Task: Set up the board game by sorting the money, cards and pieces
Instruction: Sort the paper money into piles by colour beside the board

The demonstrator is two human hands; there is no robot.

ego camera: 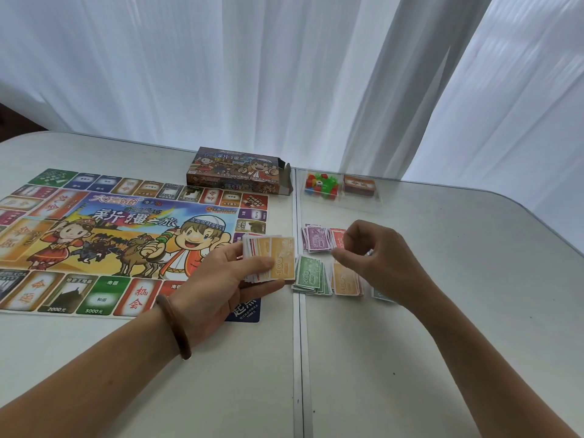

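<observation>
My left hand [227,273] holds a stack of play money [271,259] with an orange 100 note on top, over the board's right edge. My right hand [376,251] hovers above the sorted piles with fingers curled; something small shows at its fingertips, too unclear to name. On the table lie a purple pile [316,238], a red pile [337,237], a green 500 pile [311,276], an orange 100 pile [346,281] and a blue pile [380,294] partly hidden by my wrist. The colourful game board [104,235] lies flat at the left.
The open game box [235,170] stands behind the board. A clear plastic tray [341,197] at the back holds coloured pieces [322,184] and a card deck [359,184]. A seam [298,358] splits the white table. White curtains hang behind.
</observation>
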